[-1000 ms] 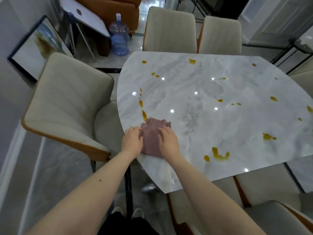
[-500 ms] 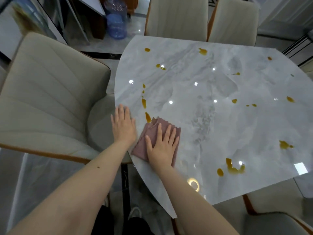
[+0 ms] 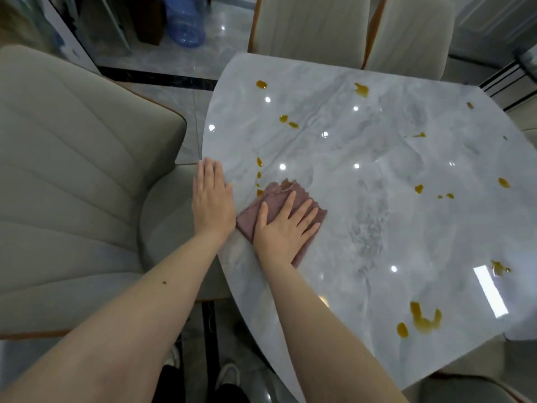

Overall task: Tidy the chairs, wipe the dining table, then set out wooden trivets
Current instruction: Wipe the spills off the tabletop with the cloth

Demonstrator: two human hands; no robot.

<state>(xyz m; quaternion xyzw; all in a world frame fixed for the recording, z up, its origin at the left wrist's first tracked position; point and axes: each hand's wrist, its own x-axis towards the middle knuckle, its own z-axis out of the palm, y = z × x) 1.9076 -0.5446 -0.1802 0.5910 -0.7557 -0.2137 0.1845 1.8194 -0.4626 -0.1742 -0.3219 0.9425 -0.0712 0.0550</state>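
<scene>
We are wiping the table (image 3: 377,228) now, and the stroke has only just begun. At the near left edge our right hand (image 3: 286,228) lies flat on the cloth (image 3: 305,196), fingers straight and spread, pressing it to the marble; a second ago both hands were bunched over it at the rim, curled as if folding or smoothing it. Our left hand (image 3: 213,199) has since come off the cloth and now rests open, palm down, on the table's left edge just beside it, bracing us. The cloth has slid a little inward and its far corner now touches the lowest of the small drips (image 3: 259,170) that run in a line away from us along the left side. We judge those go first. The rest is untouched: a big splash (image 3: 422,318) near the near right edge, spots (image 3: 418,189) out toward the right side, more blots (image 3: 361,90) toward the far edge. Beyond that edge two chairs (image 3: 311,24) stand pushed in, and another chair (image 3: 72,170) sits at the left. No trivets show, so most of the wiping and all of that step remain.
</scene>
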